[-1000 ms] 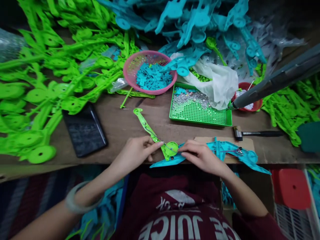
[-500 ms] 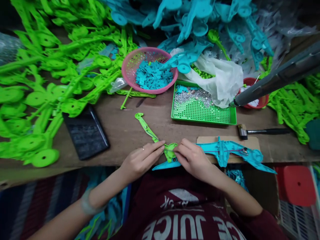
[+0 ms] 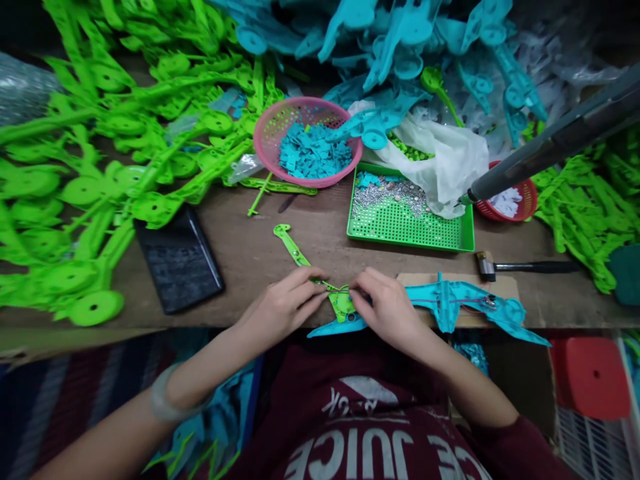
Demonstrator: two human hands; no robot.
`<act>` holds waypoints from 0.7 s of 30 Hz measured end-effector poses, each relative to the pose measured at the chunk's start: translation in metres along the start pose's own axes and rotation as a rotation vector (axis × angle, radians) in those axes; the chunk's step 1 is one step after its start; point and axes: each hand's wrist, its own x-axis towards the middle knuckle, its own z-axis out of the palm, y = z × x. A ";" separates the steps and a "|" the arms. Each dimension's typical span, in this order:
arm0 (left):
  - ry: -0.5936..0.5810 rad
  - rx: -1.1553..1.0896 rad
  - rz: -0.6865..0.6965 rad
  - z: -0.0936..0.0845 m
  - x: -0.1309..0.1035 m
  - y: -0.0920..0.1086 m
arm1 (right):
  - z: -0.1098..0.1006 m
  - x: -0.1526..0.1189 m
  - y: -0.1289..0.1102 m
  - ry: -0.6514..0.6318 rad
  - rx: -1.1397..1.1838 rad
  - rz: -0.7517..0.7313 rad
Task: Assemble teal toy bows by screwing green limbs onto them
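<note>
My left hand (image 3: 285,300) has its fingers pinched at a thin wire (image 3: 338,291) over a green plastic part (image 3: 341,307). Opposite it, my right hand (image 3: 387,308) is closed, its thumb and fingertips on the wire by the same part; the exact grip is hidden. The green part lies on a long blue plastic piece (image 3: 440,300) at the table's front edge. A reddish-purple line runs along the blue piece to a small metal bit (image 3: 490,303). A narrow green arm (image 3: 290,245) reaches up-left from beneath my left fingers.
Green plastic parts (image 3: 95,187) heap on the left, blue ones (image 3: 395,40) at the back. A pink basket (image 3: 260,143) holds blue pieces; a green tray (image 3: 410,233) holds metal bits. A phone (image 3: 180,263), a hammer (image 3: 530,267) and a grey pole (image 3: 550,140) stand around.
My left fingers have bent and drawn together at the wire, where before they lay straighter across the green part. My right hand stays nearly in place. The view has shifted slightly.
</note>
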 end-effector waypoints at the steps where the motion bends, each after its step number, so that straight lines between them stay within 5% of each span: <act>1: -0.021 -0.007 -0.002 -0.001 0.001 -0.001 | 0.000 0.001 -0.001 -0.016 -0.024 0.009; 9: -0.222 0.190 -0.057 -0.006 0.018 0.006 | -0.023 0.002 0.001 -0.228 -0.244 -0.228; 14: -0.144 0.365 0.230 -0.002 0.020 0.012 | -0.033 0.004 0.006 -0.250 -0.043 -0.154; 21: -0.137 0.380 0.227 0.000 0.021 0.014 | -0.024 -0.002 -0.006 -0.173 -0.039 -0.023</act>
